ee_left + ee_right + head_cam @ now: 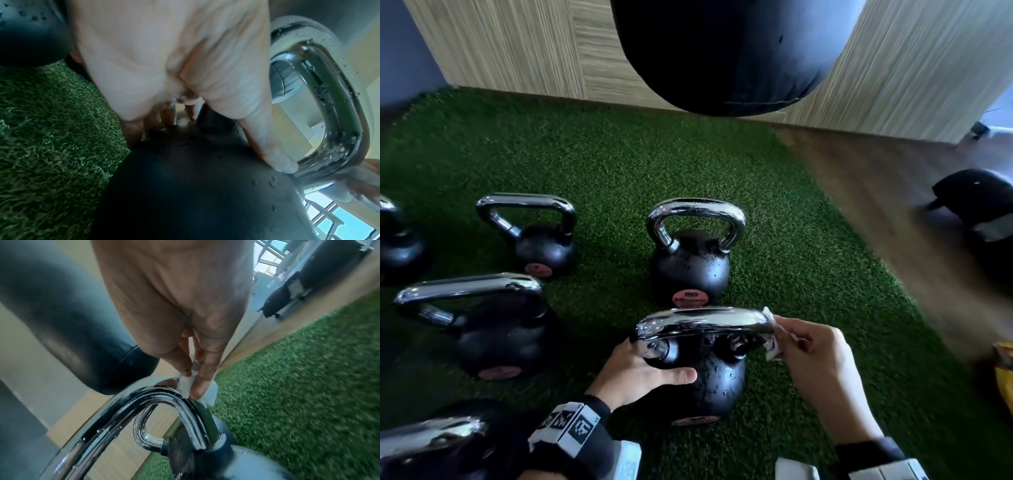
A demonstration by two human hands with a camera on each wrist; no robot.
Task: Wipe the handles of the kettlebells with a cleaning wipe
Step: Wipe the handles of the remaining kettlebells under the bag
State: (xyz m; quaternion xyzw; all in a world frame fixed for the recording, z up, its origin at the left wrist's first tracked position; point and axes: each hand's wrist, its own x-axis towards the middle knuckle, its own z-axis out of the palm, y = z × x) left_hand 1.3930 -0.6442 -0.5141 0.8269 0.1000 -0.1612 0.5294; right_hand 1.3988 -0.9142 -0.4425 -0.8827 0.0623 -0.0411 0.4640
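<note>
The nearest kettlebell [719, 383] stands on green turf, black and beaded with droplets, its chrome handle [702, 325] wet. My left hand [650, 370] grips its left shoulder, thumb lying across the front and fingers going round behind the neck. The left wrist view shows that hand [164, 65] on the dark body [195, 186] beside the handle [333, 100]. My right hand [815, 356] pinches a small white wipe [772, 339] against the handle's right bend. In the right wrist view, thumb and fingers [201, 386] press the wipe [186, 384] onto the chrome handle [160, 399].
Several more kettlebells stand on the turf [619, 164]: one just behind [691, 253], others to the left [537, 236] [489, 325]. A black punching bag [722, 51] hangs overhead. Wooden floor [876, 192] lies to the right with a black object [976, 202] on it.
</note>
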